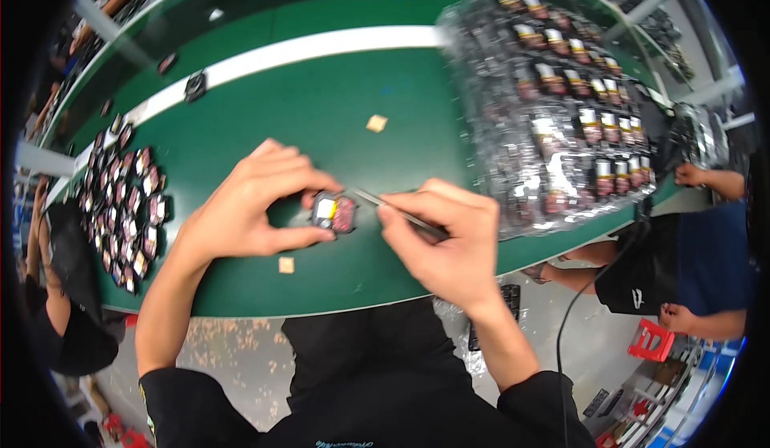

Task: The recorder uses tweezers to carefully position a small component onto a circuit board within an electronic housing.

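My left hand [253, 206] pinches a small black part [334, 212] with a yellow and red face between thumb and forefinger, just above the green table [337, 103]. My right hand [445, 235] grips thin metal tweezers [385, 206] whose tip points left and touches the part's right edge. Both forearms come in from the lower edge, in black sleeves.
A heap of several similar small parts [124, 207] lies at the left. Clear plastic trays [561, 103] filled with parts are stacked at the right. Two small tan squares [377, 123] [285, 265] lie on the table. Another person [690, 255] sits at the right; a second person's arm [40, 287] is at the left.
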Demonstrator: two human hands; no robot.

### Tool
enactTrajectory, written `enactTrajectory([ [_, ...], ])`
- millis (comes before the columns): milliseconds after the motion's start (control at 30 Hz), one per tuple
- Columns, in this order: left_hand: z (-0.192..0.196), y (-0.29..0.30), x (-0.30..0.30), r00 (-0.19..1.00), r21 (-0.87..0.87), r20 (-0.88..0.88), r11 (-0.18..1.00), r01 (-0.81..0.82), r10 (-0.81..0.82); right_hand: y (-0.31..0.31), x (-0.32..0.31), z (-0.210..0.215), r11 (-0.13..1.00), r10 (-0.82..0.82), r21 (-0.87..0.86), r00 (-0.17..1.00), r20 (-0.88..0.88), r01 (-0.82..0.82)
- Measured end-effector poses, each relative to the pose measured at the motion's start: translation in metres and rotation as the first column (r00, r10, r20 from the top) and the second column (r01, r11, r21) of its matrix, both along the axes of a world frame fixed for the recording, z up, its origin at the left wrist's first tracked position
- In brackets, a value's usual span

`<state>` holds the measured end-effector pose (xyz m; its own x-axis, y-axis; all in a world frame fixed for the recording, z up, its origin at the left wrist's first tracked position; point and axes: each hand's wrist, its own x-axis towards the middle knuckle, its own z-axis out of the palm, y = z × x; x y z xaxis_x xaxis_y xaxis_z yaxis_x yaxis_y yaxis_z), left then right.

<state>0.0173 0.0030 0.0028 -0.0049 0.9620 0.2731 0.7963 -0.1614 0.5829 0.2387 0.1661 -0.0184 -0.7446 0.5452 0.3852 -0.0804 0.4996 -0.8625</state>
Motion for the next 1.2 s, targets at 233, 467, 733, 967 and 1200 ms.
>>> enactTrajectory([
  [233,0.011,0.002,-0.001,0.942,-0.066,0.291,0.986,-0.154,0.166,0.002,0.004,0.004,0.999,-0.043,-0.025,0.998,-0.054,0.041],
  [467,0.075,0.115,0.027,0.976,0.265,0.122,0.954,0.143,-0.181,0.006,0.006,0.002,0.998,-0.048,0.028,0.999,-0.005,0.049],
  [733,0.065,0.184,0.046,0.961,0.292,-0.127,0.917,0.273,-0.245,-0.005,-0.001,-0.001,0.999,-0.052,0.008,0.998,-0.045,0.053],
  [967,0.038,0.09,-0.051,0.904,0.216,-0.348,0.96,-0.178,0.246,-0.002,0.008,0.009,0.999,-0.036,0.024,0.999,0.014,0.036],
  [1200,-0.002,-0.033,-0.172,0.531,0.105,-0.508,0.661,-0.743,0.678,-0.007,0.004,0.011,1.0,0.006,0.024,1.0,-0.019,-0.005],
])
